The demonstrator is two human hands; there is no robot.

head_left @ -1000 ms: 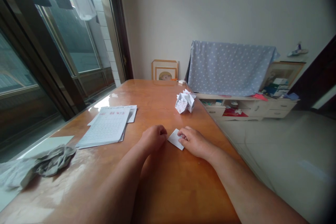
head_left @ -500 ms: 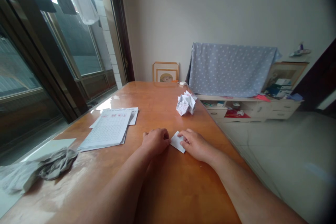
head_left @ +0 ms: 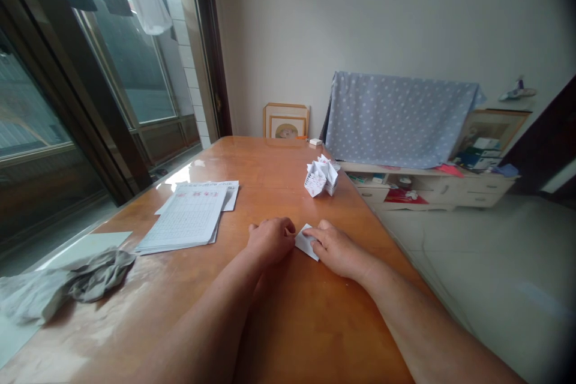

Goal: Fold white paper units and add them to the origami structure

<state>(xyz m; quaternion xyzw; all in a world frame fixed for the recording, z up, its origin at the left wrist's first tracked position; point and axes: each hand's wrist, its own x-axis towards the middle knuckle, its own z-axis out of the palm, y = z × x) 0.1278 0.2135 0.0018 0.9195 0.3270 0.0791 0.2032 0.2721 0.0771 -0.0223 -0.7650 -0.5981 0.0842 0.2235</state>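
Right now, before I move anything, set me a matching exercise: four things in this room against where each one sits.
Things:
1. small white folded paper
2. stack of grid-lined sheets
3. crumpled grey cloth
4. blue polka-dot cloth

Places:
A. hanging behind the low white cabinet
B. under the right hand
C. bunched at the near window-side edge of the wooden table
D. on the table, beside the left hand

Pairs: 1-B, 2-D, 3-C, 4-A

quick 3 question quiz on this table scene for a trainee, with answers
1. True or false: the right hand rests on a small white paper.
2. What lies crumpled at the near left of the table? A) a grey cloth B) a blue towel C) a white plate
3. Fill in the blank: the stack of gridded paper lies to the ___ of the left hand.

Key: 1 true; 2 A; 3 left
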